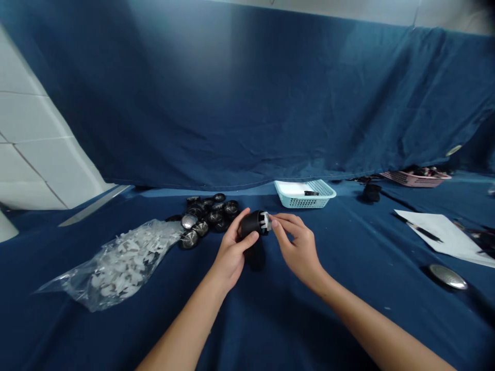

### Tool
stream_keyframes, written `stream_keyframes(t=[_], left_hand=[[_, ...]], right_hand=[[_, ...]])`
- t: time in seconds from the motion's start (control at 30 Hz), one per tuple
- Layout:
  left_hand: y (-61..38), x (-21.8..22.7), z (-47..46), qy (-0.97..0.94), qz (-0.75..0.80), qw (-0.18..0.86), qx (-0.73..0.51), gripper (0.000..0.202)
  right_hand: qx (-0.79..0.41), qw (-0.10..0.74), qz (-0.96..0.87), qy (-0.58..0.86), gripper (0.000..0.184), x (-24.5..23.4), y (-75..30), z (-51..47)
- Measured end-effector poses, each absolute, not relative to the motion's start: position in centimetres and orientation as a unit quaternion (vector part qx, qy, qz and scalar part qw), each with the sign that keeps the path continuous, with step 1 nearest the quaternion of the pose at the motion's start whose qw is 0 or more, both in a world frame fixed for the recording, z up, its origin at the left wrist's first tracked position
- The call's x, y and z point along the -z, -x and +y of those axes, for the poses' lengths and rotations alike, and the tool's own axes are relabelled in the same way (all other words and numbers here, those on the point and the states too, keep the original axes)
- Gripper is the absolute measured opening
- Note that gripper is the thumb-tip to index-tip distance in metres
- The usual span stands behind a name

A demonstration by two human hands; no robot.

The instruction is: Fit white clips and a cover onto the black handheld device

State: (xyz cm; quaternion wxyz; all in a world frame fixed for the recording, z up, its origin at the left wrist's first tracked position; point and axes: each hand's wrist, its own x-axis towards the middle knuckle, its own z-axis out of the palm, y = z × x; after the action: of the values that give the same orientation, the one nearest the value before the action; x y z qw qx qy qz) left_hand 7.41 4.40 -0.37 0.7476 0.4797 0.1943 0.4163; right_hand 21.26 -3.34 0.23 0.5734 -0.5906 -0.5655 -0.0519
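My left hand [232,252] is closed around a black round knob-like part [251,223], held on its side above the blue cloth. My right hand [296,242] pinches a small white plastic piece [265,221] at the open end of that black part. Just left of the hands lies a pile of several similar black parts with shiny metal faces [207,216]. A clear plastic bag of white plastic pieces [124,260] lies further left on the cloth.
A light blue basket [305,194] stands behind the hands. A pink basket [415,178] sits at the far right, with a white sheet and a pen [419,230] nearer. A single metal-faced part [447,276] lies at the right. Blue cloth covers table and backdrop.
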Motion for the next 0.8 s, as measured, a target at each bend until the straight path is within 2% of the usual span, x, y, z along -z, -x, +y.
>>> stream_keyframes(t=[0.27, 0.47, 0.7, 0.8], left_hand=[[-7.4, 0.6, 4.5, -0.434, 0.189, 0.781, -0.407, 0.065], [-7.5, 0.8, 4.6, -0.420, 0.181, 0.791, -0.406, 0.063], [-7.5, 1.1, 4.4, -0.394, 0.191, 0.808, -0.394, 0.063], [-7.4, 1.1, 4.4, -0.381, 0.194, 0.815, -0.392, 0.062]], right_hand=[[0.134, 0.503, -0.639, 0.567, 0.026, -0.8, -22.3, -3.2], [0.229, 0.446, -0.664, 0.554, 0.013, -0.9, -22.9, -3.0], [0.211, 0.439, -0.678, 0.550, 0.014, -1.1, -22.7, -2.8], [0.202, 0.406, -0.697, 0.556, 0.024, -1.3, -22.9, -2.7]])
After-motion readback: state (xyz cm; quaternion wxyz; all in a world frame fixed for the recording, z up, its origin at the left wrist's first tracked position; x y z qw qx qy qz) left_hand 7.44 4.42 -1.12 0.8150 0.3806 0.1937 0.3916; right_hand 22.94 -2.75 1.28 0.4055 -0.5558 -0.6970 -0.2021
